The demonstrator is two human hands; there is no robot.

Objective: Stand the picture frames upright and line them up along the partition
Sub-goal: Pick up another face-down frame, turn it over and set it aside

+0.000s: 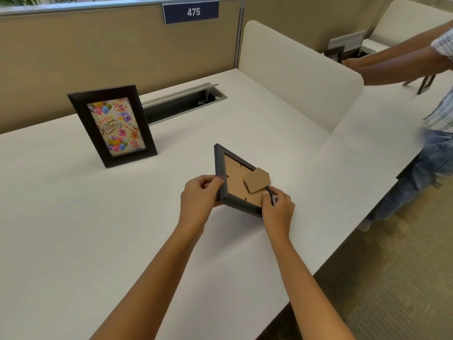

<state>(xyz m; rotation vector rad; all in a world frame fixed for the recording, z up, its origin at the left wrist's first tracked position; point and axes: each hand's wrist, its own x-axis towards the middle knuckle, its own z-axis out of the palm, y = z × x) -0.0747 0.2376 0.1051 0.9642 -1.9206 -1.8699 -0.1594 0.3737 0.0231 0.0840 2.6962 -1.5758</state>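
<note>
A dark picture frame [113,125] with a "Happy Birthday" balloon picture stands upright on the white desk [98,229], leaning back a little, some way in front of the tan partition [98,52]. A second dark frame [235,179] is held above the desk with its brown cardboard back facing me and its stand flap sticking out. My left hand [199,192] grips the frame's left edge. My right hand [278,204] holds its lower right corner, fingers by the flap.
An open cable tray [186,104] is sunk into the desk behind the standing frame. A cream divider [299,77] separates the neighbouring desk, where another person [436,69] reaches toward dark frames. A blue "475" sign [190,12] hangs on the partition. The desk edge runs along the right.
</note>
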